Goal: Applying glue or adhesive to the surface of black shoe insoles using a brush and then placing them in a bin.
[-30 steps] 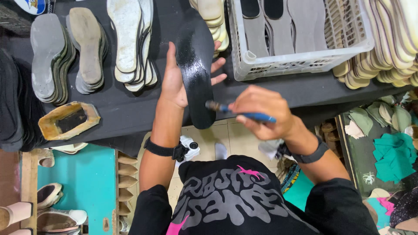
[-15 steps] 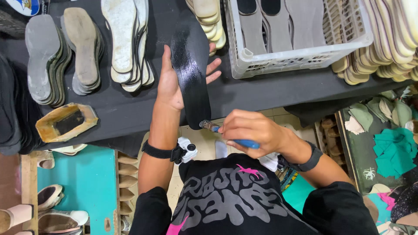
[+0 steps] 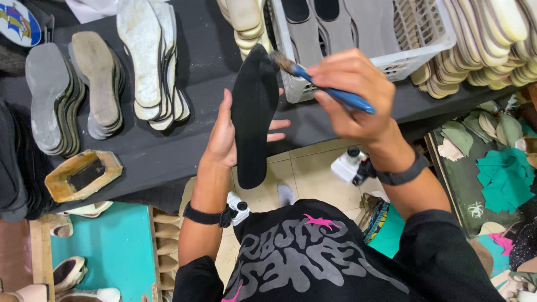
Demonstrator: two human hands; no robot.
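My left hand (image 3: 224, 140) holds a black insole (image 3: 254, 114) upright over the near edge of the dark workbench (image 3: 207, 61), palm behind it and fingers wrapped round its right side. The insole's heel hangs past the near edge, above the tiled floor; its toe points toward the white plastic basket (image 3: 403, 61) at the far right of the bench.

My right hand (image 3: 352, 92) is closed round the blue handle of a brush (image 3: 319, 81). The bristles meet the insole's toe at its right side, just beside the basket's near left corner.

Open room lies below the near edge, between my forearms. On the bench, stacks of grey and white soles (image 3: 98, 84) fill the left half, and a yellowed glue tray (image 3: 83, 174) sits at the near left edge.

The insole is matte black, flat and uniform, with a rounded toe and a narrower heel.
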